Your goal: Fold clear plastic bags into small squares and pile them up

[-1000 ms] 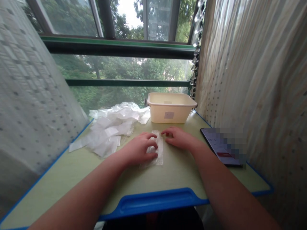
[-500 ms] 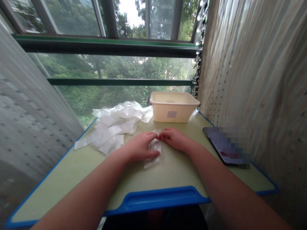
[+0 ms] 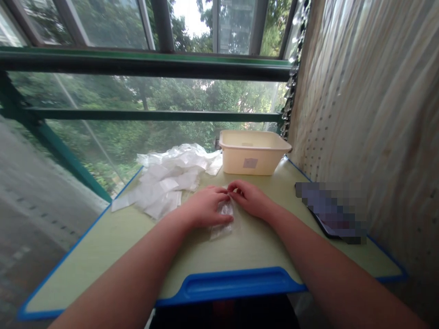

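A small clear plastic bag (image 3: pixel 224 225) lies on the light green table between my hands. My left hand (image 3: pixel 209 208) rests over its left side, with the thumb apart from the fingers and the fingertips on the bag's upper part. My right hand (image 3: pixel 247 196) pinches the bag's top edge, close to the left fingertips. Whatever is inside the bag is too small to tell. Left of my hands is a loose pile of white and clear plastic bags (image 3: pixel 164 183).
Behind my hands stands a cream plastic bin (image 3: pixel 254 157). A blurred-out phone (image 3: pixel 329 212) lies on the right of the table (image 3: pixel 113 246). The table has a blue rim with a tray groove in front. Curtains hang at the right, and a window with green rails is behind.
The view has shifted slightly, so the scene sits a little further right. My right fingers have lifted slightly at the bag's top edge; my left hand stays on the bag.
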Demonstrator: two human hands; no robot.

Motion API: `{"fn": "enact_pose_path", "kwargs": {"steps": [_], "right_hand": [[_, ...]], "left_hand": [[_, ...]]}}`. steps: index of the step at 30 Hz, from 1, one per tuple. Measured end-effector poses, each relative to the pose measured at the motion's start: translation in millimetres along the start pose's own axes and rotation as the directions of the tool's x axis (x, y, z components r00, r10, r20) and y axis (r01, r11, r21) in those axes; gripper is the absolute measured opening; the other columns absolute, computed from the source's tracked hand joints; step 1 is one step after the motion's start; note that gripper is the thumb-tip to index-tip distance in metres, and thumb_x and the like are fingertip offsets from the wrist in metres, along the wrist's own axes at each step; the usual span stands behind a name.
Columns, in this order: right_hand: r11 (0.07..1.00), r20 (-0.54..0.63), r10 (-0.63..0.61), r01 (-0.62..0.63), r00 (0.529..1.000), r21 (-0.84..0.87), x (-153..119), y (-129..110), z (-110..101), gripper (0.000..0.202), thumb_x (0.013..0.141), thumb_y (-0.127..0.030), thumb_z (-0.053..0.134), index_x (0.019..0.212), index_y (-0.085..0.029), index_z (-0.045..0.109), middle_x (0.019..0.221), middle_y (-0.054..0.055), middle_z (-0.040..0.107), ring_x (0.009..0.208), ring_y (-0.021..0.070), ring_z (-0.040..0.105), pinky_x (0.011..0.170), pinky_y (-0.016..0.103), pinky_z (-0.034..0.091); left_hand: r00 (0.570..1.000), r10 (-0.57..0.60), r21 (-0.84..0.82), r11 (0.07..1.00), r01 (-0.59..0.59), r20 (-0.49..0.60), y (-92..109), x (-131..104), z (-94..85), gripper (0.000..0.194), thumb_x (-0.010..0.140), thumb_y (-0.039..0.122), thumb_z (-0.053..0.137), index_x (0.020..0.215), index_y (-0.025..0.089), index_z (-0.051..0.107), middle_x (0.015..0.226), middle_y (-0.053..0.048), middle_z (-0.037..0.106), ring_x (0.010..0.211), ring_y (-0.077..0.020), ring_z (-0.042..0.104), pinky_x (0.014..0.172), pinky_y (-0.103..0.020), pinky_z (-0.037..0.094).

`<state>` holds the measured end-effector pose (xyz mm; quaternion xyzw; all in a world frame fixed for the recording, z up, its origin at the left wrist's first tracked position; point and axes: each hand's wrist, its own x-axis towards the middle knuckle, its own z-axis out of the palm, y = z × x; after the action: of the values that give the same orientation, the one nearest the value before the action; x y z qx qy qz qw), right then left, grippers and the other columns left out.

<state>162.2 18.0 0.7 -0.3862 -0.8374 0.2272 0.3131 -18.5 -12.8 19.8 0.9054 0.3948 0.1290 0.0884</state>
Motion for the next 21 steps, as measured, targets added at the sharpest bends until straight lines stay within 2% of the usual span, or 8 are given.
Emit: {"fn": "enact_pose_path", "kwargs": {"steps": [2, 4, 8, 12, 17, 21], "right_hand": [[0.998, -0.012, 0.057, -0.057, 0.998, 0.035, 0, 0, -2, 0.015, 0.077, -0.021, 0.051, 0.092, -0.017, 0.050, 0.078, 0.000, 0.058, 0.065, 0.0103, 0.052, 0.062, 0.023, 0.041], [0.995, 0.013, 0.098, -0.097, 0.995, -0.002, -2, 0, -8, 0.016, 0.074, -0.020, 0.054, 0.088, -0.017, 0.050, 0.073, -0.002, 0.057, 0.061, 0.0099, 0.050, 0.058, 0.022, 0.040], [0.982, 0.192, 0.120, -0.088, 0.974, -0.165, -9, -1, -21, 0.010, 0.067, -0.020, 0.060, 0.075, -0.017, 0.054, 0.068, -0.003, 0.056, 0.059, 0.0099, 0.047, 0.054, 0.021, 0.035], [0.985, 0.351, 0.144, -0.099, 0.925, -0.143, -15, -7, -26, 0.019, 0.065, -0.031, 0.065, 0.076, -0.017, 0.056, 0.066, -0.003, 0.056, 0.058, 0.0105, 0.047, 0.051, 0.021, 0.033], [0.991, 0.353, 0.128, -0.109, 0.927, -0.072, -14, -17, -25, 0.026, 0.064, -0.038, 0.066, 0.080, -0.018, 0.059, 0.068, -0.003, 0.055, 0.058, 0.0101, 0.047, 0.051, 0.020, 0.034], [0.993, 0.365, 0.107, -0.115, 0.925, -0.001, -13, -20, -21, 0.027, 0.065, -0.040, 0.065, 0.077, -0.017, 0.058, 0.065, -0.003, 0.053, 0.059, 0.0104, 0.046, 0.052, 0.021, 0.034]], "left_hand": [[1.000, -0.003, 0.001, 1.000, 0.003, -0.007, -1, -1, 0.7, 0.053, 0.069, 0.049, 0.058, 0.113, 0.021, 0.057, 0.122, -0.006, 0.053, 0.110, -0.0247, 0.046, 0.094, -0.033, 0.035], [1.000, -0.013, 0.006, 1.000, 0.014, -0.012, -3, -1, 1.6, 0.054, 0.069, 0.051, 0.057, 0.113, 0.020, 0.057, 0.123, -0.007, 0.052, 0.111, -0.0245, 0.046, 0.095, -0.033, 0.034], [1.000, -0.019, 0.010, 1.000, 0.019, -0.019, -4, -2, 3.4, 0.056, 0.068, 0.054, 0.057, 0.113, 0.020, 0.057, 0.123, -0.006, 0.052, 0.112, -0.0237, 0.046, 0.097, -0.032, 0.032], [0.999, -0.016, 0.011, 1.000, 0.016, -0.033, -5, 0, 4.4, 0.057, 0.068, 0.055, 0.056, 0.112, 0.019, 0.058, 0.123, -0.006, 0.052, 0.111, -0.0243, 0.046, 0.096, -0.032, 0.033], [0.998, -0.010, 0.025, 1.000, 0.011, -0.057, -5, 1, 7.2, 0.049, 0.071, 0.053, 0.054, 0.106, 0.020, 0.060, 0.120, -0.008, 0.052, 0.109, -0.0255, 0.046, 0.094, -0.034, 0.035], [0.993, -0.055, 0.034, 0.998, 0.059, -0.104, -4, 0, 11.1, 0.048, 0.068, 0.053, 0.057, 0.104, 0.022, 0.061, 0.121, -0.009, 0.047, 0.109, -0.0274, 0.044, 0.092, -0.037, 0.036]]}}
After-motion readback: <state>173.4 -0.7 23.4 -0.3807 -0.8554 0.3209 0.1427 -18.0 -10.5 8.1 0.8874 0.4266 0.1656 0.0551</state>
